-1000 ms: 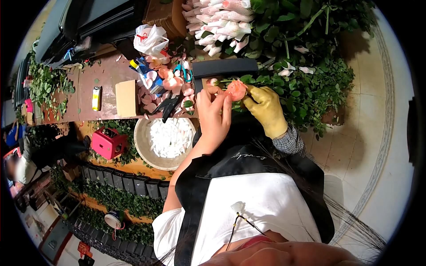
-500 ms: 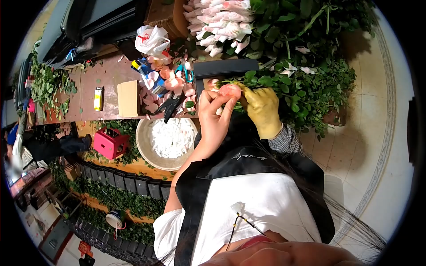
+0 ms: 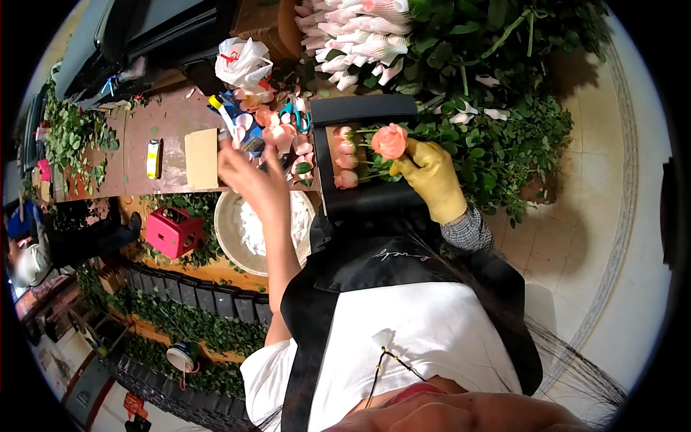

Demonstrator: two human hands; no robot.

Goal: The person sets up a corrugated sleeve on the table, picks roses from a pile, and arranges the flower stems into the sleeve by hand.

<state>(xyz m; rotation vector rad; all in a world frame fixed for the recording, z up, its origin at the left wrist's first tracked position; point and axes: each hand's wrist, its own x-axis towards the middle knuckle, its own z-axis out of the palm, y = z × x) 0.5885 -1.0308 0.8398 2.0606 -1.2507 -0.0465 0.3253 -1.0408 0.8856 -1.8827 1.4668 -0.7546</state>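
My right hand (image 3: 432, 180), in a yellow glove, is closed around the stem of a peach-pink rose (image 3: 389, 141) just below its open bloom. The rose is above a black-framed holder (image 3: 363, 109), where several pink rosebuds (image 3: 345, 160) lie in a row with their stems pointing right. My bare left hand (image 3: 253, 176) is out to the left, slightly blurred, fingers apart and with nothing visible in it. It is over the table edge, beside loose pink petals (image 3: 277, 133) and a cardboard piece (image 3: 201, 158).
Below my left hand stands a round tub (image 3: 229, 248) of white sleeves. Teal scissors (image 3: 296, 115) and a yellow-labelled item (image 3: 154, 159) lie on the table. Net-wrapped roses (image 3: 360, 36) and leafy stems (image 3: 497, 151) pile up ahead and right. A pink stool (image 3: 174, 232) and another person (image 3: 79, 234) are left.
My left hand has left the rose and swung left over the table edge. The bloom now shows fully in my gloved right hand, and the rosebuds in the holder are uncovered.
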